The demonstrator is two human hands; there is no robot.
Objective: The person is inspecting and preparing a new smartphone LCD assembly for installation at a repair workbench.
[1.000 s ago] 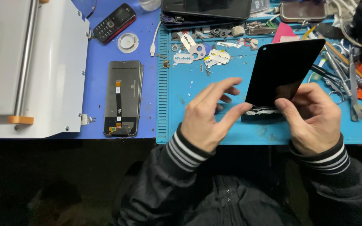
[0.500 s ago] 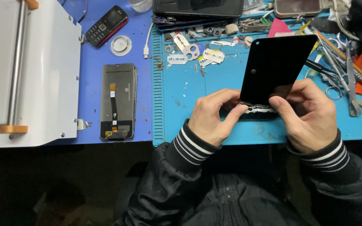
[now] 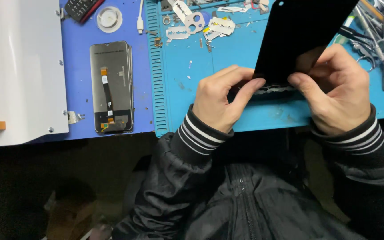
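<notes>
Over the blue mat's (image 3: pixel 245 120) near edge, both hands (image 3: pixel 223 100) (image 3: pixel 334 91) pinch a black screen panel (image 3: pixel 303 38).

A second phone screen (image 3: pixel 111 86) lies back-up at nine o'clock on the blue mat (image 3: pixel 81 53). Razor blades (image 3: pixel 201 24) scatter at eleven o'clock; metal tools (image 3: pixel 378 40) crowd two o'clock.

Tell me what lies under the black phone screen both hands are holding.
Under the black phone screen shows the teal work mat; the left hand and right hand pinch its lower edge. Whatever lies directly beneath the panel is covered.
</notes>
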